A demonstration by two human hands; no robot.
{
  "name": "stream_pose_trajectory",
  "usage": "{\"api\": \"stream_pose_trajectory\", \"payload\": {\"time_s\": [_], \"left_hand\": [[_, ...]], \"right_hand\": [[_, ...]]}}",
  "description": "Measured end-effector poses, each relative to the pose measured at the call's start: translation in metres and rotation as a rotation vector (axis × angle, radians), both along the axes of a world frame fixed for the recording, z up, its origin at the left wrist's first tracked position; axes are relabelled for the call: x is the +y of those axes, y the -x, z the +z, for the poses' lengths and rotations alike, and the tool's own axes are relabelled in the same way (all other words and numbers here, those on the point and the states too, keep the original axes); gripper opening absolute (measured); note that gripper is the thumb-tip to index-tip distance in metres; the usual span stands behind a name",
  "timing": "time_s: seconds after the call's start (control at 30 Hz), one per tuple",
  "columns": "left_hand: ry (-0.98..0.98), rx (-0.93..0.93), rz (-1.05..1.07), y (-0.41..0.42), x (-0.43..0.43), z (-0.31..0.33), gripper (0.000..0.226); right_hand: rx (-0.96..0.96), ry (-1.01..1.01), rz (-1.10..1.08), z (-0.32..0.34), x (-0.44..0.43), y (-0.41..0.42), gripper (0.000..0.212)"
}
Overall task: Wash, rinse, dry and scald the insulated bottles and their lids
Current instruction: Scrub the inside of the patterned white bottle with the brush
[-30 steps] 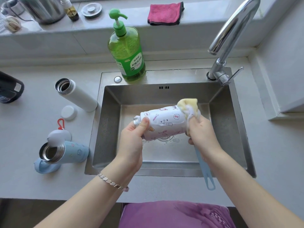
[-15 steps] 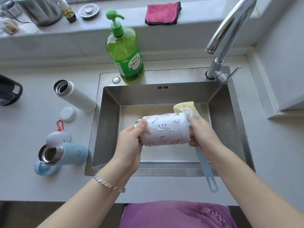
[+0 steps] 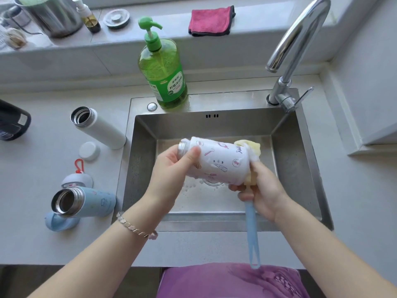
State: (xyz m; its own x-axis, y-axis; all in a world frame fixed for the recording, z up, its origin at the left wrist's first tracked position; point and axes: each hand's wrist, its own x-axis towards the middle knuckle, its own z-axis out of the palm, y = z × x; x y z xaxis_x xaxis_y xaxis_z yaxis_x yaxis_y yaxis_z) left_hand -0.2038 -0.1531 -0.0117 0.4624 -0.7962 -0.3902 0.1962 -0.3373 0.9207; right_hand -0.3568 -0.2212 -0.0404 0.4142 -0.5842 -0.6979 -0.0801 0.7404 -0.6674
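Observation:
Over the steel sink (image 3: 290,147), my left hand (image 3: 171,171) grips the neck end of a white patterned insulated bottle (image 3: 219,162), held on its side with foam on it. My right hand (image 3: 264,190) grips a yellow sponge brush (image 3: 250,147) with a light blue handle (image 3: 252,233), and the sponge wraps the bottle's base. On the counter to the left lie a white bottle (image 3: 98,127) and a light blue bottle (image 3: 83,201), both open. Beside them are a white lid (image 3: 89,150), a pale lid with a red loop (image 3: 77,179) and a blue lid (image 3: 60,222).
A green dish soap pump bottle (image 3: 163,72) stands at the sink's back rim. The chrome tap (image 3: 294,46) arches over the right rear. On the ledge are a pink cloth (image 3: 210,20), a metal pot (image 3: 51,16) and a small bottle (image 3: 90,18). A dark object (image 3: 12,121) sits far left.
The patterned bottle has turned in my hands, showing different prints. The sponge has slid around its base and my right hand now sits lower at the base.

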Motion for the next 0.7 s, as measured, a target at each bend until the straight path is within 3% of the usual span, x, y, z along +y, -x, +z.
{"api": "stream_pose_trajectory", "payload": {"time_s": [0.13,0.23,0.3,0.37,0.43,0.5,0.57,0.63,0.7], "left_hand": [[-0.040,-0.392,-0.230,-0.003,-0.012,0.014,0.014],[0.060,-0.612,-0.109,0.003,-0.016,0.014,0.029],[0.169,-0.478,0.070,0.008,-0.018,0.014,0.065],[0.210,-0.134,0.165,0.010,-0.020,0.008,0.097],[0.216,0.170,0.104,0.015,-0.021,0.001,0.115],[0.227,0.237,0.015,0.018,-0.018,-0.008,0.089],[0.188,0.194,0.050,0.016,-0.016,-0.008,0.057],[0.115,0.146,0.061,0.008,-0.012,-0.009,0.063],[-0.004,0.017,-0.011,0.002,-0.005,-0.006,0.078]], "right_hand": [[-0.149,-0.062,-0.026,-0.006,0.004,0.005,0.041],[-0.225,-0.067,-0.004,-0.007,0.003,0.003,0.057],[-0.320,-0.092,-0.026,-0.007,0.000,0.000,0.059],[-0.427,-0.120,-0.052,-0.006,0.000,-0.002,0.050],[-0.499,-0.141,-0.020,-0.005,0.001,-0.004,0.043],[-0.409,-0.131,0.051,-0.003,0.003,-0.007,0.045],[-0.170,-0.016,0.131,-0.003,0.006,-0.006,0.055],[0.091,0.248,0.134,0.001,0.005,0.000,0.051],[0.146,0.492,0.038,0.008,-0.001,0.009,0.040]]}}
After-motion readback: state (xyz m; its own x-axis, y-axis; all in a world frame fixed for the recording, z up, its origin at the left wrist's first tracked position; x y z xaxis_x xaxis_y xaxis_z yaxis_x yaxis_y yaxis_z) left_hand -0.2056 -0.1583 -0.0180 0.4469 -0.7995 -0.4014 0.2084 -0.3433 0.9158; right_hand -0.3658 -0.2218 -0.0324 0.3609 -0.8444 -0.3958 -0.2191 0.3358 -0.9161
